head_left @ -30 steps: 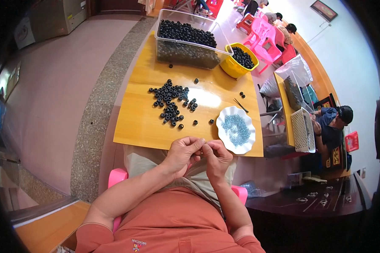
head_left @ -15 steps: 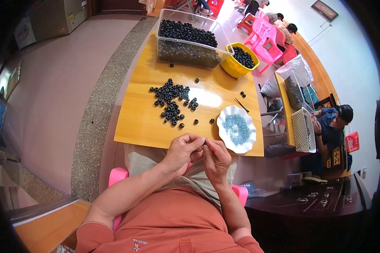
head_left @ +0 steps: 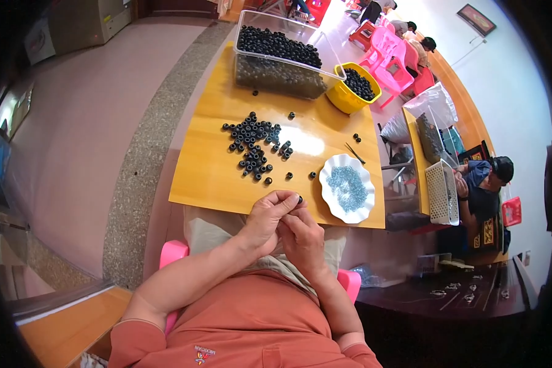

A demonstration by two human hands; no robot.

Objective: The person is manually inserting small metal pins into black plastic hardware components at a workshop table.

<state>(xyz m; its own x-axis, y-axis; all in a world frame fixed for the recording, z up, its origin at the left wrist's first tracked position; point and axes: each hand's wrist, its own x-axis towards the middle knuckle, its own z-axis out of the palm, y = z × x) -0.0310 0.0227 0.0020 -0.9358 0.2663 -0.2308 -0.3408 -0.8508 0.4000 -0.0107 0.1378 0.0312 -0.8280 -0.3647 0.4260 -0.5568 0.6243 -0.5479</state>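
Note:
My left hand and my right hand are pressed together just above my lap, at the near edge of the wooden table. Between the fingertips of both hands sits one small black bead. A loose heap of black beads lies on the table beyond my hands. To the right of my hands stands a white scalloped plate filled with tiny blue-grey pieces.
A clear plastic tub full of black beads and a yellow bowl of beads stand at the table's far end. A thin dark stick lies near the plate. A person sits at a neighbouring table on the right beside a white basket.
My hands have stayed together at the table's edge, with only slight finger movement around the bead.

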